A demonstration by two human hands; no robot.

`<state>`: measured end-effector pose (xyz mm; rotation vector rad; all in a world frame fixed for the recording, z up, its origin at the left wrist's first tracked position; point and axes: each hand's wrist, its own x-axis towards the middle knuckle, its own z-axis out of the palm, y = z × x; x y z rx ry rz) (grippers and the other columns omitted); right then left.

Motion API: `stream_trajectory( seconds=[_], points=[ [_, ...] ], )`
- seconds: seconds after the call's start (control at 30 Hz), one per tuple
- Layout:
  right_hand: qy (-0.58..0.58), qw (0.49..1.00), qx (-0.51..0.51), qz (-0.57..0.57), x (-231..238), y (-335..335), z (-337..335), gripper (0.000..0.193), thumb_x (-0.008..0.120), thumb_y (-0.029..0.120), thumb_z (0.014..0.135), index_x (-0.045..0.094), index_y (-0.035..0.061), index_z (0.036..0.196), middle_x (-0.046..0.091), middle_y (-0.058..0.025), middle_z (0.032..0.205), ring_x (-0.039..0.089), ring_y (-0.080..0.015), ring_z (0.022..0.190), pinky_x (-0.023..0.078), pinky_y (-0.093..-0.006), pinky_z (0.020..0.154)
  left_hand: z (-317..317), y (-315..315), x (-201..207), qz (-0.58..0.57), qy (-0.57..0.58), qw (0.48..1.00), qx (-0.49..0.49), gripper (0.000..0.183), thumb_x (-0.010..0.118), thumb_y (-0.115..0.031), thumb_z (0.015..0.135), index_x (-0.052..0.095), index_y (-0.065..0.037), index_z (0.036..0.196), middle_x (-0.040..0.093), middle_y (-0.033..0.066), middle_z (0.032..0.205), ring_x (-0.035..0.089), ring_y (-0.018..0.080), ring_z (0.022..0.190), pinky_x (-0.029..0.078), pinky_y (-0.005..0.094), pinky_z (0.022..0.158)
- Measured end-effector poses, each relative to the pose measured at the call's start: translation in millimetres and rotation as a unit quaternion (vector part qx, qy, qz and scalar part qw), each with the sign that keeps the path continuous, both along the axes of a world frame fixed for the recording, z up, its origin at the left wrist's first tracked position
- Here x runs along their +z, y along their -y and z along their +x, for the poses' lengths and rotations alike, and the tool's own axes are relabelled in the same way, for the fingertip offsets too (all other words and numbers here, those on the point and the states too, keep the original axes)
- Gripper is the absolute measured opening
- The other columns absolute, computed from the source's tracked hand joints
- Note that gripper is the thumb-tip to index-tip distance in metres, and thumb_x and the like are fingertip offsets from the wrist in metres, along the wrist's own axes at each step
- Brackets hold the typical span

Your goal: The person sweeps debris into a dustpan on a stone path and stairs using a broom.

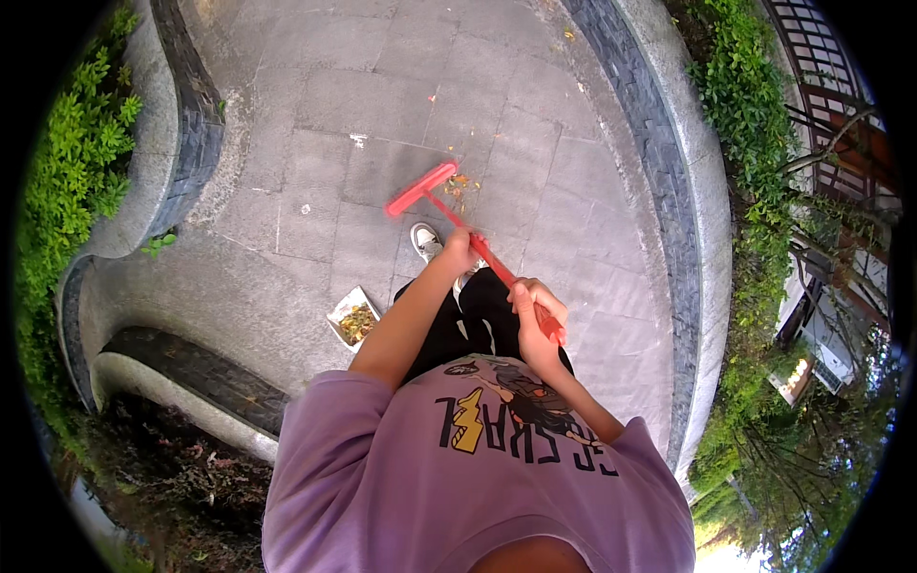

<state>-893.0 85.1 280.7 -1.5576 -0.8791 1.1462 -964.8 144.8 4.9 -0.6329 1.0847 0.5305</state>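
Note:
A red broom [421, 189] with a long handle slants across the paving, its head down on the ground ahead of my feet. My left hand [463, 250] is wrapped round the middle of the handle. Higher up, close to my body, my right hand [538, 310] grips the handle near its end, with the thumb lying along it. Dry yellow and brown leaves [460, 183] lie scattered just to the right of the broom head. To the left of my legs rests a white dustpan [344, 303] with a heap of leaves inside.
Grey stone paving [382, 105] spreads around me. A curved stone-topped wall [702, 239] runs along the right, backed by greenery [750, 143]. On the left stand a wavy low wall [158, 181] and bushes [86, 143]. My shoe [425, 244] is close behind the broom head.

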Motion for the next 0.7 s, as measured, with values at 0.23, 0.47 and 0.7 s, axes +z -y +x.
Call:
stream_trajectory(
  seconds=[0.23,0.47,0.7],
  points=[
    [0.002,0.973,0.175,0.154,-2.3,8.0,24.9,0.026,0.059,-0.001,0.087,0.045,-0.0018,0.065,0.051,-0.0086,0.067,0.052,-0.0215,0.067,0.044,-0.0333,0.067,-28.4,10.9,19.2,0.133,-0.013,0.987,-0.086,0.017,0.042,-0.015,0.093,0.047,0.000,0.086,0.056,0.0148,0.073,0.058,0.0270,0.069,0.052,0.0416,0.071],
    [-0.093,0.965,0.126,0.209,7.8,-4.0,59.0,0.033,0.056,0.006,0.092,0.040,-0.0007,0.063,0.047,-0.0071,0.066,0.046,-0.0192,0.064,0.039,-0.0310,0.064,-77.6,60.3,89.3,0.269,-0.208,0.911,-0.233,0.034,0.040,-0.027,0.098,0.054,-0.001,0.115,0.065,0.0148,0.085,0.065,0.0236,0.073,0.055,0.0339,0.069],
    [-0.147,0.953,0.178,0.195,8.6,-20.0,34.2,0.038,0.055,0.023,0.096,0.043,0.0034,0.066,0.045,-0.0057,0.069,0.042,-0.0155,0.067,0.036,-0.0298,0.069,-211.6,203.3,233.6,0.273,-0.665,0.622,-0.311,0.019,0.054,-0.013,0.093,0.058,-0.003,0.108,0.066,0.0100,0.079,0.063,0.0158,0.071,0.050,0.0298,0.066]
  ],
)
